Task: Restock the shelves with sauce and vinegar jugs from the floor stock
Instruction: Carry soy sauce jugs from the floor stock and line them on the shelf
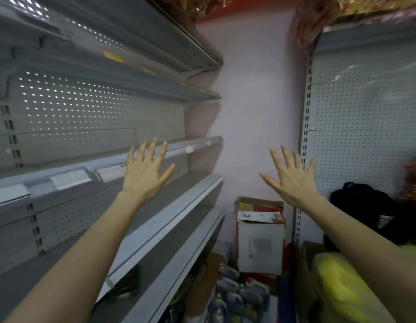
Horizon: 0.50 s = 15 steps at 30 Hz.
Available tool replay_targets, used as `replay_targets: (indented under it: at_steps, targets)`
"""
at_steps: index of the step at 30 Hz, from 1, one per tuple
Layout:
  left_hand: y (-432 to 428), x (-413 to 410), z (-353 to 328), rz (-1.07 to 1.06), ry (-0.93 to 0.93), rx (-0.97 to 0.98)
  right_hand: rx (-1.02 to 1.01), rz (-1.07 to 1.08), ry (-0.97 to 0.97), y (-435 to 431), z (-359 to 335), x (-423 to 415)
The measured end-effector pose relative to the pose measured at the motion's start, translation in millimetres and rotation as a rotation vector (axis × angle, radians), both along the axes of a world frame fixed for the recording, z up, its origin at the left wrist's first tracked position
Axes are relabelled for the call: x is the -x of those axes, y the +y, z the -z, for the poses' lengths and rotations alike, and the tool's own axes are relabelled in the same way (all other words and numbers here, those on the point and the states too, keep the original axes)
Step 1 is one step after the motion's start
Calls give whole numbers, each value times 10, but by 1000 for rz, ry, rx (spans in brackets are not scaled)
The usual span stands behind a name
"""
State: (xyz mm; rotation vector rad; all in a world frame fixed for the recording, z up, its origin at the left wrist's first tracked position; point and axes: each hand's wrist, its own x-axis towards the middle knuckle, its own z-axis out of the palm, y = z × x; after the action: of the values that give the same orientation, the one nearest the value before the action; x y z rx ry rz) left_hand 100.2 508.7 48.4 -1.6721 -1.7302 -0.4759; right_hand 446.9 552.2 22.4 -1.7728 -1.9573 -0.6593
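1. Both bare arms reach forward and up; the left hand point(146, 173) and right hand point(293, 178) show their backs, fingers straight and spread wide, holding nothing
2. Left hand is raised before the shelves point(165, 220); right hand is near the edge of the pegboard point(365, 113)
3. Jugs point(232, 294), blurred, stand on the floor between the two units, below a cardboard box point(260, 248)
4. Black bag point(363, 206) and yellow bag point(337, 287) lie at right, beside the right arm
5. Shelves are flat grey metal with perforated backs and white label strips

Grey shelves point(169, 206); jugs point(235, 297) beside carton point(260, 248) below
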Motion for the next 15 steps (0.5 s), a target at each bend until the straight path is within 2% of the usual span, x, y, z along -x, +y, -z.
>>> replay_targets:
  at_steps: [6, 15]
  targets:
    - [562, -24, 159, 107, -7, 35, 31, 133, 37, 72, 102, -65]
    - [1094, -140, 781, 227, -1, 177, 144, 261, 73, 133, 723, -69]
